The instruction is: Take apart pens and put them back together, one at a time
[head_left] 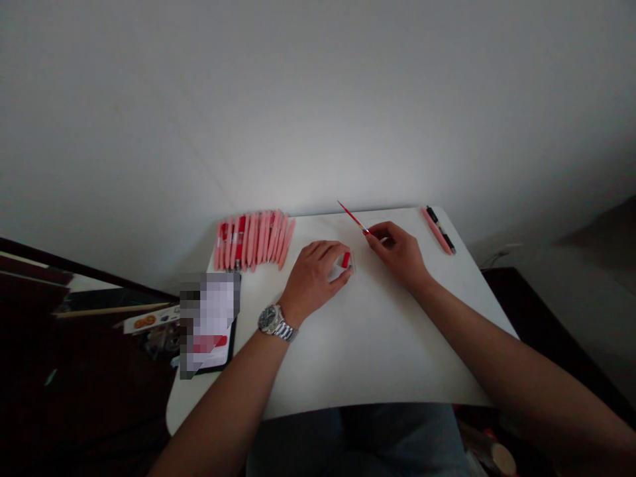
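My right hand [400, 255] pinches a thin red pen refill [352, 215] between thumb and fingertips, near its lower end. The refill slants up and to the left above the table. My left hand [318, 268], with a metal watch on its wrist, rests on the table, thumb and fingers curved around a small clear piece holding a red part [346, 259]. What exactly this piece is I cannot make out. Left of that hand lies a row of several pink and red pens [253, 238].
The white table [368, 344] stands against a pale wall. At its far right corner lie a pink pen barrel [437, 230] and a black pen [441, 228]. A tablet or phone [221, 351], partly blurred, lies on the left edge. Below left is dark clutter.
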`<state>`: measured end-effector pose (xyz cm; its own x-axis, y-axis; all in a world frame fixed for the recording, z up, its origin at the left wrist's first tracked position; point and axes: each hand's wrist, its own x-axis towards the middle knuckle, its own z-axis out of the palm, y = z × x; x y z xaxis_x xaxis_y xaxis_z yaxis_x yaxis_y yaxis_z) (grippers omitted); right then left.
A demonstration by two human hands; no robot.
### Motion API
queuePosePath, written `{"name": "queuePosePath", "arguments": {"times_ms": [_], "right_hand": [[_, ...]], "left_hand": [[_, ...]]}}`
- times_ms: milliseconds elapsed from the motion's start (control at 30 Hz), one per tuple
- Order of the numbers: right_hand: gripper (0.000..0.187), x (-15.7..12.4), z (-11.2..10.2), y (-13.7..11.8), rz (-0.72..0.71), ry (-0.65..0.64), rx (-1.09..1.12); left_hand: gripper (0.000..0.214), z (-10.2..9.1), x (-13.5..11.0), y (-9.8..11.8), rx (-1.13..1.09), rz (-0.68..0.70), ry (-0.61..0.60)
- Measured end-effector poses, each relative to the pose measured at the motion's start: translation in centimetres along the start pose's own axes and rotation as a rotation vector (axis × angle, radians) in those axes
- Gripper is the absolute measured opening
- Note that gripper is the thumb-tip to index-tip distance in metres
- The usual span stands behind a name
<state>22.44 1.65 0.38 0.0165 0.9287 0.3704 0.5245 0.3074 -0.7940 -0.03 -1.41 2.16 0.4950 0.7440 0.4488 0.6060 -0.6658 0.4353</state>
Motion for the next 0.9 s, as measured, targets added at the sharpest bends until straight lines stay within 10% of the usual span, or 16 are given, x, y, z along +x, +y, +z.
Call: {"name": "queuePosePath", "arguments": {"times_ms": [900], "right_hand": [[0.027, -0.1, 0.1, -0.1, 0.0, -0.008, 0.018]], "left_hand": [[0.033, 1.4, 0.3, 0.0, 0.091, 0.024, -0.089]]}}
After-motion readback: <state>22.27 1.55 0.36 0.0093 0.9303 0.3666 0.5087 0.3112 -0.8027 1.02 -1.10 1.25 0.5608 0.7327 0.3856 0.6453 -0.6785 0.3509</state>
